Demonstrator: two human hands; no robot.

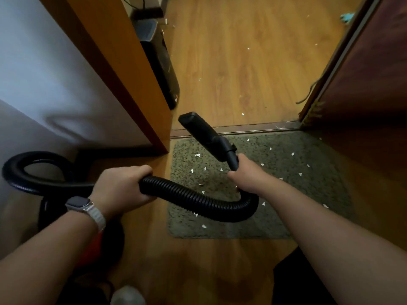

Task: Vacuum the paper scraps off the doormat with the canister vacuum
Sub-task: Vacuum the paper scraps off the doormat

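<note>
From the head camera, your left grip [120, 190] is wrapped round the ribbed black hose [193, 199]. Your right grip [246, 175] is curled round the rigid end of the hose, just behind the nozzle [198, 126]. The nozzle is raised and points away from you toward the threshold strip [253, 128]. It looks to be held above the doormat [308, 201] rather than resting on its pile.

The doormat lies on the wooden floor [242, 62] just this side of the threshold. White paper scraps [197, 155] are scattered over most of it, from the far edge to the near one. The canister [97, 243] sits low under your left forearm, mostly hidden, with only a patch of red and black showing.

By the look of it, you have hardly begun: no swept band shows anywhere on the mat. What remains is to lower the nozzle onto the pile and work across the whole mat. Whether the vacuum is running cannot be told. More scraps lie on the floor past the threshold, outside the task.
</note>
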